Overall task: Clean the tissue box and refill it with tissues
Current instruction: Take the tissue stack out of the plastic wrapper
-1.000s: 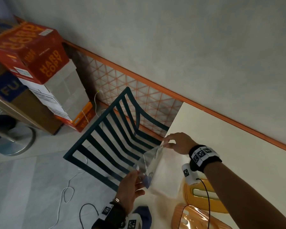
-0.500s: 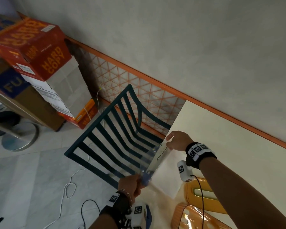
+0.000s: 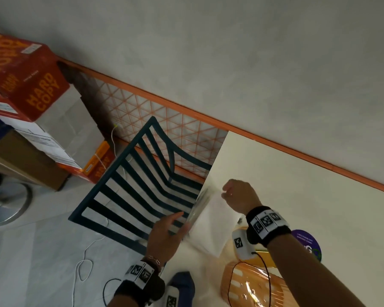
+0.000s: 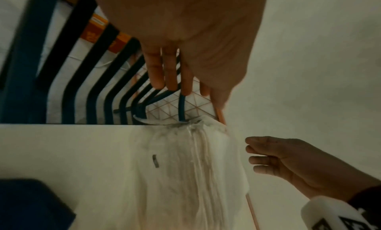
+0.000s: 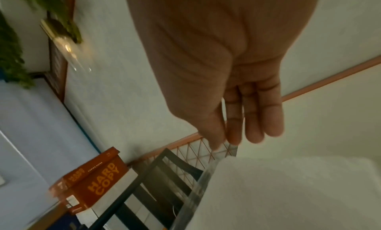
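A white tissue pack (image 3: 215, 224) (image 4: 185, 176) (image 5: 288, 192) in a clear plastic wrapper (image 3: 200, 202) (image 5: 195, 192) lies at the table's left edge. My right hand (image 3: 237, 196) (image 5: 224, 144) pinches the wrapper's far corner between thumb and forefinger. My left hand (image 3: 171, 229) (image 4: 169, 74) hovers beside the wrapper's near end with straight fingers that hold nothing. The orange slotted tissue box (image 3: 251, 286) lies near the table's front edge, under my right forearm. A yellow-orange lid piece (image 3: 264, 260) sits behind it, mostly hidden by my wrist.
A blue cloth (image 3: 183, 282) (image 4: 31, 204) lies at the table's (image 3: 297, 185) front left corner. A dark slatted chair (image 3: 131, 185) stands left of the table. Stacked paper cartons (image 3: 31, 85) and loose cables (image 3: 84, 269) are on the floor beyond. A purple round object (image 3: 306, 242) lies by my right arm.
My left hand has let go of the wrapper's near end and opened its fingers. The pack now lies flatter on the table, and my right hand has shifted slightly right.
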`<action>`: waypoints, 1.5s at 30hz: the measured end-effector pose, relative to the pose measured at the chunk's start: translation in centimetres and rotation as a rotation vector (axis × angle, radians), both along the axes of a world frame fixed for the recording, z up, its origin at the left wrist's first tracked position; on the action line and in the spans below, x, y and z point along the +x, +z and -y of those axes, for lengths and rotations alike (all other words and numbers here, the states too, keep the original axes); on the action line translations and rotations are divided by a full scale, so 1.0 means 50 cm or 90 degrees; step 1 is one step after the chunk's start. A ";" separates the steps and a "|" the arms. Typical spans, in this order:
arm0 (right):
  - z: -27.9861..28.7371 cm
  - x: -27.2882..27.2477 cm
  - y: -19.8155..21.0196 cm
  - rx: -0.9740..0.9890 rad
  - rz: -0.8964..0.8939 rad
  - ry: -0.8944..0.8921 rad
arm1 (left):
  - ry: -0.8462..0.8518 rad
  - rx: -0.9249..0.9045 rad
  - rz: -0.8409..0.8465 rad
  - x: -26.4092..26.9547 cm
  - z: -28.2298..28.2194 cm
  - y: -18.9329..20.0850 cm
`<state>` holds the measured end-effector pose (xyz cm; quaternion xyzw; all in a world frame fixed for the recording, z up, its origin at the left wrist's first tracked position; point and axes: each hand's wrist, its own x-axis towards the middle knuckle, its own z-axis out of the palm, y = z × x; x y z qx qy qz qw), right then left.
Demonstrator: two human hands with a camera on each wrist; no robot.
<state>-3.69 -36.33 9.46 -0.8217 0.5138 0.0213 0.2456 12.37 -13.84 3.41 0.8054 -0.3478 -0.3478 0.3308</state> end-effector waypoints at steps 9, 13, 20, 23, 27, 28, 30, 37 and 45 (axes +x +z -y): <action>-0.043 -0.046 -0.031 0.050 -0.032 0.025 | -0.029 0.003 -0.068 -0.052 0.016 -0.008; -0.044 -0.038 -0.026 -0.018 -0.022 -0.005 | -0.016 0.010 -0.057 -0.048 -0.004 0.002; -0.049 -0.020 -0.028 0.045 -0.014 -0.007 | -0.072 0.014 -0.068 -0.027 -0.023 -0.011; -0.042 -0.017 -0.026 0.059 -0.028 -0.004 | -0.077 0.023 -0.068 -0.024 -0.019 -0.012; -0.036 -0.020 -0.024 0.083 -0.053 -0.008 | -0.084 0.023 -0.070 -0.025 -0.019 -0.006; -0.034 -0.019 -0.022 0.082 -0.053 -0.012 | -0.080 0.021 -0.074 -0.025 -0.018 -0.002; -0.032 -0.017 -0.018 0.083 -0.052 -0.021 | -0.074 0.020 -0.079 -0.025 -0.017 0.004; -0.029 -0.018 -0.005 0.063 -0.061 -0.020 | -0.039 -0.009 -0.064 -0.027 -0.012 0.042; -0.040 -0.033 0.074 0.155 0.028 0.019 | -0.102 -0.032 0.031 -0.034 0.035 0.072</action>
